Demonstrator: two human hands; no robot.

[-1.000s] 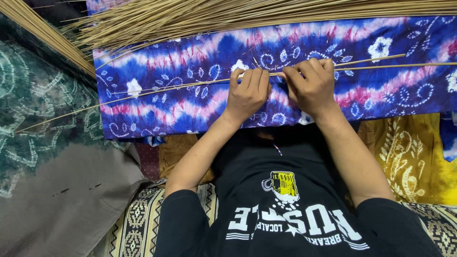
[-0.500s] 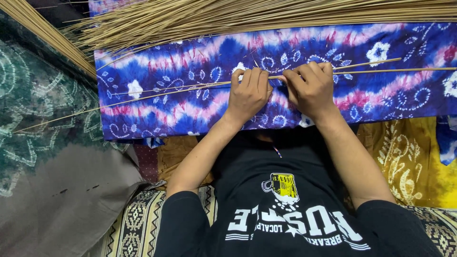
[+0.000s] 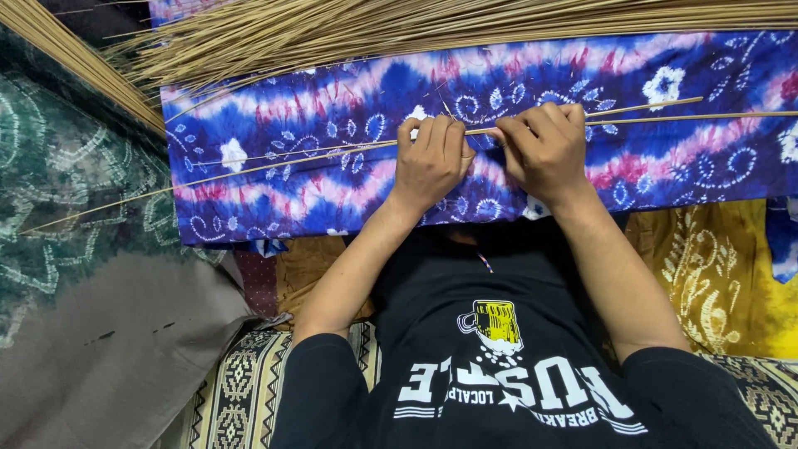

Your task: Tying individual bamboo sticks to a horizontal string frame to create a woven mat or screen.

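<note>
Head view, looking down: left hand (image 3: 430,162) and right hand (image 3: 544,150) sit side by side, fingers curled tight on a thin palm-leaf stick (image 3: 332,152) lying across the blue tie-dye cloth (image 3: 349,108). Both pinch it right at the middle. A second loose stick (image 3: 640,106) lies just above. Risk here: the stick looks brittle, so bending it between close-set thumbs could snap it. No containers in sight; the stick bundle (image 3: 432,25) lies loose beyond.

Both hands (image 3: 486,158) edged slightly closer along the thin stick (image 3: 332,150) — little else.
</note>
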